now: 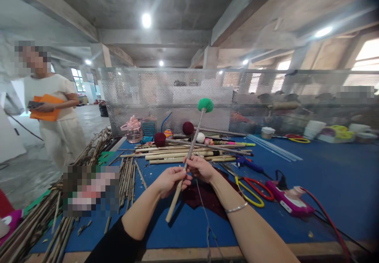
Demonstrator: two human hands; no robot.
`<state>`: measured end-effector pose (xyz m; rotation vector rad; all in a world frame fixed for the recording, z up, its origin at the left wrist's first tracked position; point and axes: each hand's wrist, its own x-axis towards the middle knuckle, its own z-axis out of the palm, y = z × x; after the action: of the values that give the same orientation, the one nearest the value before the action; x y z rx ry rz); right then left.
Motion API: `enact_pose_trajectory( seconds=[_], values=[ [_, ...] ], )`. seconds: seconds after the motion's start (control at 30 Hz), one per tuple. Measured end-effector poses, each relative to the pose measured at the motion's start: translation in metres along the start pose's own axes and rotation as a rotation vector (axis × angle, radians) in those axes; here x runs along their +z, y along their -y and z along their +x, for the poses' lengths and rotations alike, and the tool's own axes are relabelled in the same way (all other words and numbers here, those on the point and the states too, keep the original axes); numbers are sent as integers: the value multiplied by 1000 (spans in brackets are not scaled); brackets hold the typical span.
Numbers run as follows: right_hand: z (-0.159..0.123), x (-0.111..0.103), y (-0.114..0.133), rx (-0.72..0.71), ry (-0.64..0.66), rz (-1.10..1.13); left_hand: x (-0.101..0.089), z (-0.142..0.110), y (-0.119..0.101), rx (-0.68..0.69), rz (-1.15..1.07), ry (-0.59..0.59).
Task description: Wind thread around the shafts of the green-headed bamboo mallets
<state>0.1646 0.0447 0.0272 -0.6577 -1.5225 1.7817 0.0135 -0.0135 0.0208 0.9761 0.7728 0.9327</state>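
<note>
A mallet-like wooden stick (194,140) with a round green head (205,105) slants up and away over the table. Grey wrapping covers its upper shaft, while the lower end is bare pale wood. My left hand (174,181) has its fingers closed around the shaft near the lower part. Just above it, my right hand (200,167) pinches the same stick. A thin grey yarn (203,204) hangs from around my right hand down past the table edge. Dark maroon cloth (204,198) lies under my hands. Scissors (251,190) with yellow and red handles rest to the right.
Sticks and several mallets with maroon heads (160,139) lie behind my hands. Twigs (85,152) pile at left. A blue glue gun (248,163) and a purple power strip (291,200) with cords sit right. A person (56,101) holding orange sheets stands left.
</note>
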Motion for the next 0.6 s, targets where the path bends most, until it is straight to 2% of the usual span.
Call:
enact_pose_trajectory(
  seconds=[0.1,0.2,0.27,0.47,0.6],
  values=[
    [0,-1,2,5,-3,-87,-2,0,1,-12,75,6],
    [1,0,1,-21,-53,-146,-7,3,4,103,205,-77],
    [1,1,0,-40,-68,-136,-9,4,4,135,215,-103],
    [-1,3,0,-27,-21,-6,-6,0,-1,72,97,21],
    [1,7,1,-56,-75,-72,-5,0,1,63,212,-75]
  ],
)
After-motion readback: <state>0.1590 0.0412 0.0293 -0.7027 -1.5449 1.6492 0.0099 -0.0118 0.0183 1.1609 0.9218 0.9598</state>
